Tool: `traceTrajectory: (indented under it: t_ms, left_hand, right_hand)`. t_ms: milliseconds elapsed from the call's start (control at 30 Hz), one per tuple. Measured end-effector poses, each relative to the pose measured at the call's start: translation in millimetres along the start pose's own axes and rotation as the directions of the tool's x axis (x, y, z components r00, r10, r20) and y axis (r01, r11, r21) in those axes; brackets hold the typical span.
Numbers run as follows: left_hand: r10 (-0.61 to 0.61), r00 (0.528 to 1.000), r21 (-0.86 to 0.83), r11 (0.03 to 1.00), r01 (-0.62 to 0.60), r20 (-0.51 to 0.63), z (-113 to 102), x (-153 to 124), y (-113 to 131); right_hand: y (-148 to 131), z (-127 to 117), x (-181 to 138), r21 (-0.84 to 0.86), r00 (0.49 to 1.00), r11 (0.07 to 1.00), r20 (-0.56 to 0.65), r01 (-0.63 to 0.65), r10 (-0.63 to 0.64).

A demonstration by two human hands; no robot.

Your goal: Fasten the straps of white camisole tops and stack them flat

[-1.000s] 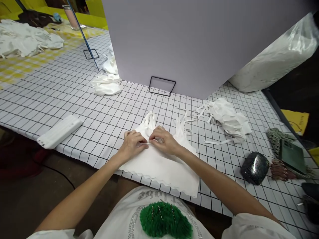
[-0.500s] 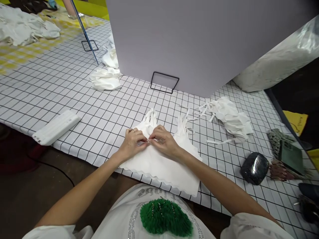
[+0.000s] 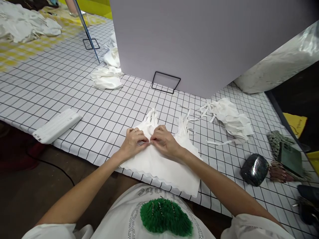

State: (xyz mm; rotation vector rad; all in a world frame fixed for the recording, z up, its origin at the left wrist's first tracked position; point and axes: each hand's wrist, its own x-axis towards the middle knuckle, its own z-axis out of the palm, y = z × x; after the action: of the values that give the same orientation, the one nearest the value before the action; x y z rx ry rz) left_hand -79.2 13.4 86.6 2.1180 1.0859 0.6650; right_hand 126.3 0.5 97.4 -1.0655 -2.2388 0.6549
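A white strappy top (image 3: 159,166) lies flat on the grid-patterned table (image 3: 74,96), its scalloped hem towards me and its straps pointing away. My left hand (image 3: 133,142) and my right hand (image 3: 165,141) rest on its upper middle, fingertips meeting. Both pinch something small and thin between them at the neckline; I cannot make out what it is. A second set of straps (image 3: 184,124) lies just right of my right hand.
A pile of white strappy pieces (image 3: 229,116) lies to the right. Folded white cloth (image 3: 107,79) sits back left, a white ribbed case (image 3: 57,126) at the left edge. A grey upright board (image 3: 199,39) stands behind. A black shiny object (image 3: 254,169) and dark items lie at right.
My hands stay pinched together at the neckline of the top; only the view has shifted slightly.
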Motion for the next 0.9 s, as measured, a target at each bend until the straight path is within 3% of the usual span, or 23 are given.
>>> traceTrajectory:
  t_ms: [167, 333, 500, 633, 833, 900]
  left_hand:
    - [0.009, 1.000, -0.013, 1.000, -0.009, -0.016, -1, -1, -1]
    - [0.006, 1.000, -0.009, 1.000, -0.006, -0.018, -2, -1, -3]
    - [-0.003, 1.000, 0.027, 1.000, 0.003, -0.005, -2, 0, -5]
    - [-0.002, 1.000, 0.041, 0.999, 0.002, -0.001, -2, 1, -4]
    - [-0.009, 1.000, 0.052, 0.999, 0.008, 0.000, -2, 1, -3]
    - [-0.022, 1.000, 0.056, 0.998, 0.022, 0.008, -3, 1, -3]
  right_hand:
    - [-7, -17, 10, -0.165, 0.958, 0.976, 0.271, 0.142, -0.093]
    - [1, -43, 41, -0.110, 0.892, 0.994, 0.451, 0.023, 0.030]
    - [19, -75, 82, -0.210, 0.928, 0.977, 0.371, 0.038, 0.043]
    - [22, -85, 92, -0.217, 0.961, 0.975, 0.277, 0.042, 0.020]
    - [7, -45, 78, -0.176, 0.926, 0.975, 0.325, -0.139, 0.191]
    - [5, -31, 74, -0.178, 0.919, 0.957, 0.285, -0.227, 0.271]
